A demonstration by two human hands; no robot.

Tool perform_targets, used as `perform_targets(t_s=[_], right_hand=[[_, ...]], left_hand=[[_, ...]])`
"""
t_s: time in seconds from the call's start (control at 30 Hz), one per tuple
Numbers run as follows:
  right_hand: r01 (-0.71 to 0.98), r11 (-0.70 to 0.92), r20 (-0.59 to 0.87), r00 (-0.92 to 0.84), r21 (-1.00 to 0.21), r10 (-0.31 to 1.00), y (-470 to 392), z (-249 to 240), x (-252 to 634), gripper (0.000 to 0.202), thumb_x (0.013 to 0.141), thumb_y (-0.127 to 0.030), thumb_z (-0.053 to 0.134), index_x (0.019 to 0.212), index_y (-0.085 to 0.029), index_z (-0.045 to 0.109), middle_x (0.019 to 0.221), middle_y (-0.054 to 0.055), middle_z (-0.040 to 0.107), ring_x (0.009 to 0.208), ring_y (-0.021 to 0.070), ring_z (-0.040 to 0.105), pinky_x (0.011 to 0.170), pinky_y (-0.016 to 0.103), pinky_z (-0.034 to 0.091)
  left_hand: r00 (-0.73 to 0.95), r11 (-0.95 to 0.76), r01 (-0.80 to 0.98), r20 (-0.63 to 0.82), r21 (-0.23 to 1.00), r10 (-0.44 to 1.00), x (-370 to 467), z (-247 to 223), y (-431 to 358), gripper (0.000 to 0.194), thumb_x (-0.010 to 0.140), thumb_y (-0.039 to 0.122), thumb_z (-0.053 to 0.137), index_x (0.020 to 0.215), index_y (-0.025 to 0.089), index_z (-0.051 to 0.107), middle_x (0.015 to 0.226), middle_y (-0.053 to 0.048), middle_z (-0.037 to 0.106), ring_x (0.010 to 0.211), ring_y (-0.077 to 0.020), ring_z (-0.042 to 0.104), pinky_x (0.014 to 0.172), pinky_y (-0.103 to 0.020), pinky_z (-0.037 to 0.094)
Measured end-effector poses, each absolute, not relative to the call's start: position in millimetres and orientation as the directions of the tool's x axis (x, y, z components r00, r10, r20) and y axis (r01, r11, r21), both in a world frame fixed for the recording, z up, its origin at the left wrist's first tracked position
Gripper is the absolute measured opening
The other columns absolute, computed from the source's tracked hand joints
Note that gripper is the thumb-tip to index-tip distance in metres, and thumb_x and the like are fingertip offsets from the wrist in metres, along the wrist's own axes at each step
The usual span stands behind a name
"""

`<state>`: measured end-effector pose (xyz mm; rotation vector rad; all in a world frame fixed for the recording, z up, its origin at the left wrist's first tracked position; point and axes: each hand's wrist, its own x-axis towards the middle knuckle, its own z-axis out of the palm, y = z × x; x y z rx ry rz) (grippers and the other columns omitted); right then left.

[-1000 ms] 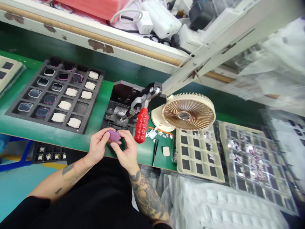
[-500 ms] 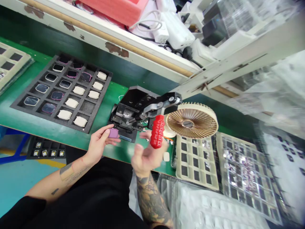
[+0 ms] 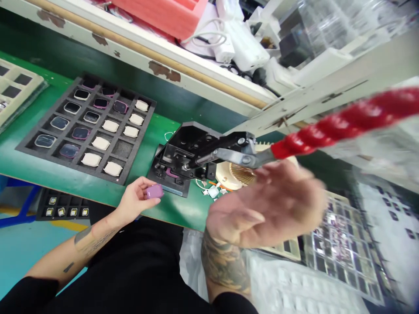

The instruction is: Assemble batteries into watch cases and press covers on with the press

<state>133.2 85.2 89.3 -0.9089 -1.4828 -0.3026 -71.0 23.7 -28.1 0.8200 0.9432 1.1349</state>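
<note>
Pinched between the thumb and fingers of my left hand [image 3: 137,196] is a small purple watch case [image 3: 153,191], held just in front of a black toggle press [image 3: 193,150]. A second purple piece [image 3: 170,173] shows inside the press, partly hidden under its head. The red ribbed handle [image 3: 340,124] on the press's lever points up and to the right. My right hand [image 3: 265,207] is palm up below that handle, fingers stretched out and smeared by motion. Whether it touches the handle I cannot tell.
A dark foam tray [image 3: 122,149] with watch cases and cream pieces lies left of the press. Right of the press are a cream fan [image 3: 225,174], partly hidden by my hand, and a clear compartment tray [image 3: 343,248]. A cluttered shelf [image 3: 209,80] spans the back.
The red handle has swung from pointing down to up and right. My right hand has moved right and closer to the camera. A purple piece now shows in the press; my left hand's grip has shifted.
</note>
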Motion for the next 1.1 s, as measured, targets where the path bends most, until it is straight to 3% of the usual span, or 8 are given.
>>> perform_targets(t_s=[0.07, 0.17, 0.3, 0.43, 0.57, 0.7, 0.87, 1.1], right_hand=[[0.628, 0.678, 0.924, 0.243, -0.381, 0.294, 60, 56, 129, 0.034, 0.110, -0.037, 0.053, 0.136, -0.024, 0.070, 0.103, 0.007, 0.067, 0.088, 0.0239, 0.071, 0.072, 0.043, 0.062], [0.617, 0.536, 0.689, 0.015, -0.577, 0.724, 27, 2, 125, 0.035, 0.107, -0.015, 0.053, 0.137, -0.024, 0.070, 0.108, 0.008, 0.076, 0.098, 0.0252, 0.076, 0.085, 0.046, 0.067], [0.777, 0.395, 0.445, -0.167, -0.490, 0.880, 30, -39, 125, 0.052, 0.105, -0.009, 0.051, 0.155, -0.020, 0.060, 0.146, 0.020, 0.068, 0.140, 0.0344, 0.063, 0.118, 0.061, 0.057], [0.825, 0.338, 0.267, -0.236, -0.453, 0.934, 64, -45, 125, 0.059, 0.096, 0.001, 0.044, 0.149, -0.015, 0.066, 0.139, 0.023, 0.071, 0.134, 0.0372, 0.065, 0.116, 0.063, 0.057], [0.747, 0.298, 0.302, -0.135, -0.595, 0.944, 60, -40, 125, 0.046, 0.104, -0.006, 0.047, 0.139, -0.019, 0.072, 0.134, 0.018, 0.073, 0.130, 0.0324, 0.068, 0.116, 0.055, 0.059], [0.615, 0.306, 0.361, -0.037, -0.727, 0.932, 17, -31, 134, 0.052, 0.109, -0.010, 0.047, 0.158, -0.025, 0.058, 0.150, 0.014, 0.066, 0.145, 0.0267, 0.063, 0.125, 0.051, 0.056], [0.613, 0.295, 0.408, 0.050, -0.733, 0.912, -16, -24, 154, 0.053, 0.108, -0.010, 0.051, 0.158, -0.027, 0.059, 0.148, 0.014, 0.070, 0.140, 0.0281, 0.068, 0.119, 0.054, 0.061], [0.661, 0.368, 0.494, 0.005, -0.654, 0.869, -14, -22, 158, 0.060, 0.106, -0.011, 0.055, 0.164, -0.029, 0.054, 0.148, 0.016, 0.071, 0.138, 0.0325, 0.069, 0.110, 0.060, 0.065]], left_hand=[[0.187, 0.109, -0.172, -0.077, 0.979, 0.979, -79, -22, 21, 0.035, 0.087, 0.028, 0.093, 0.118, 0.019, 0.078, 0.109, -0.009, 0.080, 0.096, -0.0206, 0.077, 0.084, -0.031, 0.063], [0.207, -0.171, 0.142, 0.140, 0.975, 0.968, -91, -14, 18, 0.035, 0.095, 0.027, 0.085, 0.130, 0.023, 0.081, 0.116, -0.010, 0.079, 0.103, -0.0219, 0.075, 0.093, -0.034, 0.062], [0.216, -0.316, 0.279, 0.261, 0.907, 0.941, -97, -12, 24, 0.040, 0.097, 0.030, 0.085, 0.137, 0.027, 0.080, 0.112, -0.008, 0.078, 0.098, -0.0218, 0.075, 0.091, -0.035, 0.063], [0.236, -0.356, 0.352, 0.285, 0.866, 0.929, -98, -8, 33, 0.041, 0.101, 0.034, 0.080, 0.141, 0.029, 0.077, 0.122, -0.010, 0.077, 0.108, -0.0255, 0.076, 0.099, -0.040, 0.064], [0.242, -0.388, 0.516, 0.305, 0.764, 0.921, -95, -8, 38, 0.043, 0.106, 0.033, 0.073, 0.148, 0.030, 0.073, 0.134, -0.013, 0.073, 0.121, -0.0289, 0.074, 0.107, -0.043, 0.063], [0.285, -0.414, 0.714, 0.307, 0.564, 0.908, -72, -19, 51, 0.038, 0.109, 0.034, 0.066, 0.147, 0.031, 0.075, 0.141, -0.013, 0.075, 0.100, -0.0260, 0.079, 0.085, -0.036, 0.062], [0.400, -0.433, 0.803, 0.168, 0.410, 0.901, -37, -24, 81, 0.028, 0.110, 0.025, 0.059, 0.113, 0.025, 0.087, 0.108, -0.014, 0.078, 0.070, -0.0220, 0.072, 0.061, -0.033, 0.048], [0.417, -0.371, 0.659, 0.092, 0.654, 0.904, -46, 4, 68, 0.033, 0.106, 0.023, 0.062, 0.135, 0.025, 0.078, 0.133, -0.016, 0.074, 0.091, -0.0257, 0.079, 0.080, -0.036, 0.061]])
